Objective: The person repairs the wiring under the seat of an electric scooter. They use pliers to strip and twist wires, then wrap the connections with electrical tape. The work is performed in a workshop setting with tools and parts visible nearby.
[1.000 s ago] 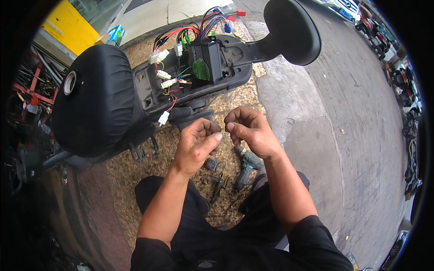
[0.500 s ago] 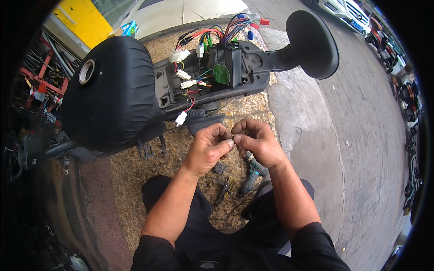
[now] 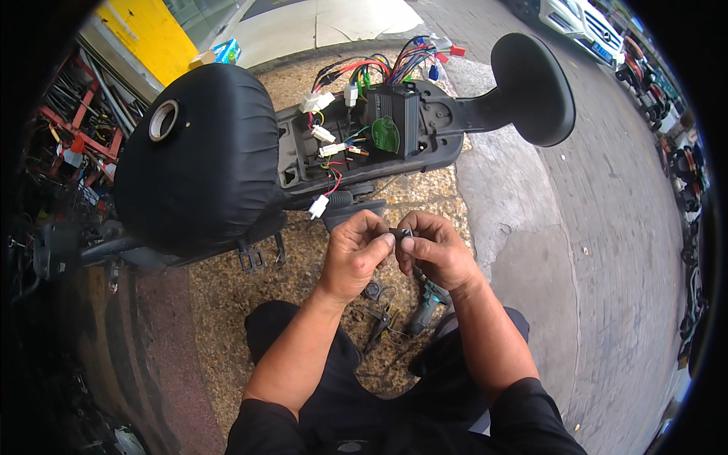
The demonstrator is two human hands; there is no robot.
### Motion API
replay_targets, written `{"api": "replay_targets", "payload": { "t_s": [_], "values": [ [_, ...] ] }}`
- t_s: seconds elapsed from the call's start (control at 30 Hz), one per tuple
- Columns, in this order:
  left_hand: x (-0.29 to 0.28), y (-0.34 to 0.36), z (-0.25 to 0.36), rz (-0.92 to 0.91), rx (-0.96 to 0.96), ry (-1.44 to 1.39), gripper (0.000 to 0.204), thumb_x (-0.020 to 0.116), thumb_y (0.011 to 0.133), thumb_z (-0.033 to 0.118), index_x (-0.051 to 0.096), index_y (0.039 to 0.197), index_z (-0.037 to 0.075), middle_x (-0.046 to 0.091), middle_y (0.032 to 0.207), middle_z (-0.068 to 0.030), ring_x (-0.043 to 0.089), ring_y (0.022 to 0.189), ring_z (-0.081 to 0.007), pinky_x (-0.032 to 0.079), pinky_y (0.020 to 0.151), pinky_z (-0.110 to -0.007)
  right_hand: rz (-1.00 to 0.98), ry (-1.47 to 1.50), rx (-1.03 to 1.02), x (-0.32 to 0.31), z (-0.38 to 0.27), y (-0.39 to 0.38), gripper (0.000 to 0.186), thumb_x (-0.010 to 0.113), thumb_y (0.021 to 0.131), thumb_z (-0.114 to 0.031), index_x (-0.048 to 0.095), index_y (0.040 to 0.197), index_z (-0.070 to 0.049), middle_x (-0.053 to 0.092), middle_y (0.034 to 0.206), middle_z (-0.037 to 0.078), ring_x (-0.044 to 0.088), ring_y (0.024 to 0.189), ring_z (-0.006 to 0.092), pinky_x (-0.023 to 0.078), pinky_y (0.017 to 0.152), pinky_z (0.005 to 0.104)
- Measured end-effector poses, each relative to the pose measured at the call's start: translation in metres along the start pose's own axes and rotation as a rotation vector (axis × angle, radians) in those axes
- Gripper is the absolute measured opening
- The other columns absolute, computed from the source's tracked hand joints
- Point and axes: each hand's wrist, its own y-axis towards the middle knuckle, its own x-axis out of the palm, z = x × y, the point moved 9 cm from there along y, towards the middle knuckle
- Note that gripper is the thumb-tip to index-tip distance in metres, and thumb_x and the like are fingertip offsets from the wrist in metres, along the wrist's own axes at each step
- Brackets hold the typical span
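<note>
My left hand [image 3: 354,255] and my right hand [image 3: 434,251] meet in front of me, fingertips pinched on a small dark part [image 3: 401,233] held between them. Just above the hands hangs a white connector [image 3: 318,206] on red and black wires from the opened scooter body [image 3: 364,140], where several coloured wires and a green-labelled black box [image 3: 388,125] lie exposed. The scooter's black seat [image 3: 201,155] is to the left. Below my hands, on the gravelly ground, lie a teal cordless driver [image 3: 425,303] and dark pliers [image 3: 377,326].
A black rounded scooter part [image 3: 532,87] juts to the upper right. Grey paved ground [image 3: 607,250] spreads to the right, with parked vehicles along the far edge. Red metal frames and clutter [image 3: 72,136] stand at the left, a yellow panel [image 3: 152,34] behind.
My two hands have come together from slightly apart and now pinch the small dark part between them. The view has shifted a little, the scooter sitting lower and larger.
</note>
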Motion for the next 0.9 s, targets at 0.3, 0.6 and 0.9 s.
{"api": "replay_targets", "payload": {
  "t_s": [0.3, 0.6, 0.9],
  "values": [
    [-0.01, -0.005, 0.016, 0.036, 0.03, 0.039, 0.006, 0.062, 0.088, -0.002, 0.058, 0.089, 0.003, 0.057, 0.078, 0.0024, 0.048, 0.066, -0.0017, 0.038, 0.058, -0.018, 0.0, 0.129, 0.042, 0.003, 0.002, 0.009, 0.01, 0.066, 0.089, -0.007, 0.058, 0.089, -0.001, 0.062, 0.07, 0.008, 0.059, 0.059, 0.0177, 0.047, 0.055, 0.03],
    [-0.085, 0.008, 0.066, 0.675, 0.256, 0.725, 0.014, 0.065, 0.089, 0.012, 0.065, 0.087, -0.002, 0.065, 0.078, -0.0124, 0.064, 0.067, -0.0235, 0.051, 0.066, -0.036, 0.169, -0.123, 0.009, 0.018, -0.024, 0.07, 0.009, 0.067, 0.088, -0.006, 0.059, 0.085, -0.003, 0.059, 0.067, 0.004, 0.056, 0.052, 0.012, 0.044, 0.045, 0.0261],
    [-0.081, 0.03, 0.01, 0.528, -0.032, -0.074, 0.009, 0.062, 0.089, 0.008, 0.066, 0.088, 0.0, 0.064, 0.074, -0.002, 0.058, 0.059, -0.0119, 0.046, 0.055, -0.027, 0.25, -0.507, 0.151, 0.037, -0.023, 0.104, 0.009, 0.066, 0.086, -0.009, 0.062, 0.085, -0.002, 0.056, 0.063, 0.002, 0.052, 0.048, 0.0101, 0.04, 0.039, 0.025]
  ]
}}
